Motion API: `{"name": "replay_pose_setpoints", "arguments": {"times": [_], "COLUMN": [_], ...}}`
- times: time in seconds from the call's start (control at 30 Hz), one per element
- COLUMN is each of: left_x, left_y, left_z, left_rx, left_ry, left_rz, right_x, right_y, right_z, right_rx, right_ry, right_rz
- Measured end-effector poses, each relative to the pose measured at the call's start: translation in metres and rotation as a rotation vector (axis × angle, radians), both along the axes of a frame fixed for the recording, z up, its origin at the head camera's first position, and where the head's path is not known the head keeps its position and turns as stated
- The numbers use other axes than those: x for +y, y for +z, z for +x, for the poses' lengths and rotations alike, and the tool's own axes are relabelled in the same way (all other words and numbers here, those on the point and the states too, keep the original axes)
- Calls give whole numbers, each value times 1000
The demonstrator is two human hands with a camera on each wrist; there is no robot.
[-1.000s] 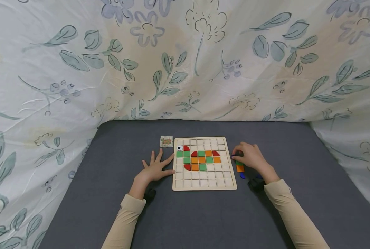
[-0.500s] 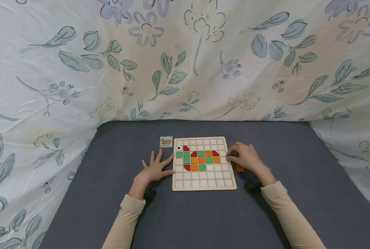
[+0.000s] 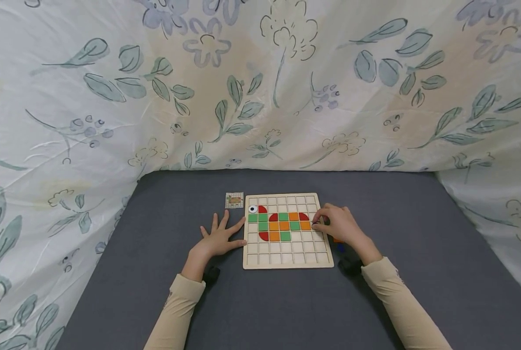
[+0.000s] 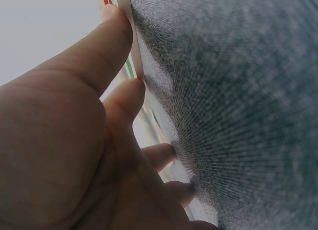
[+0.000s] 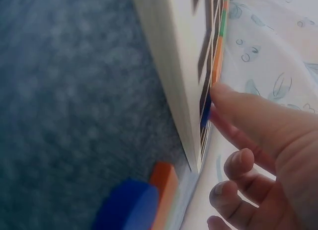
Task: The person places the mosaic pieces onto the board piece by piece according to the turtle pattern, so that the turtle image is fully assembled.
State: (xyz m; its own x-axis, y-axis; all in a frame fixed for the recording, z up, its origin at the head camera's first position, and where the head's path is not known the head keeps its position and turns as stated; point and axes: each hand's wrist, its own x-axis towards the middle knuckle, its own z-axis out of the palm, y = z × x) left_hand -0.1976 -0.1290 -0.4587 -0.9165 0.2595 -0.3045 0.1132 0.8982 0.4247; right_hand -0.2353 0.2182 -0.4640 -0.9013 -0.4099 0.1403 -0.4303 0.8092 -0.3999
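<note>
A wooden grid board (image 3: 286, 260) lies on the dark cloth, with red, green and orange tiles (image 3: 274, 226) set in its cells and an eye tile (image 3: 253, 209) at its upper left. Fingers spread, my left hand (image 3: 216, 241) rests on the cloth. Its thumb and index fingertip touch the board's left edge. Over the board's right side, my right hand (image 3: 342, 226) pinches a small blue tile (image 5: 205, 112) between thumb and index finger, beside an orange tile in the row. The blue tile is mostly hidden by the fingers in the head view.
Right of the board lie loose pieces, among them an orange tile (image 5: 164, 183) and a blue rounded tile (image 5: 126, 207), partly covered by the right hand in the head view. A small picture card (image 3: 234, 200) lies by the board's upper left corner. Floral fabric (image 3: 260, 97) hangs behind.
My right hand has moved left from the loose pieces to the right side of the board, carrying the blue tile. The left hand has stayed in place.
</note>
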Motion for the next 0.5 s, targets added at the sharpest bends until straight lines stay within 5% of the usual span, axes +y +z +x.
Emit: {"name": "replay_pose_setpoints", "arguments": {"times": [0.5], "left_x": [0], "left_y": [0], "left_z": [0], "left_rx": [2], "left_ry": [-8], "left_rz": [-3], "right_x": [5], "right_y": [4], "right_z": [0], "right_rx": [-36], "right_ry": [-50], "right_rz": [33]}}
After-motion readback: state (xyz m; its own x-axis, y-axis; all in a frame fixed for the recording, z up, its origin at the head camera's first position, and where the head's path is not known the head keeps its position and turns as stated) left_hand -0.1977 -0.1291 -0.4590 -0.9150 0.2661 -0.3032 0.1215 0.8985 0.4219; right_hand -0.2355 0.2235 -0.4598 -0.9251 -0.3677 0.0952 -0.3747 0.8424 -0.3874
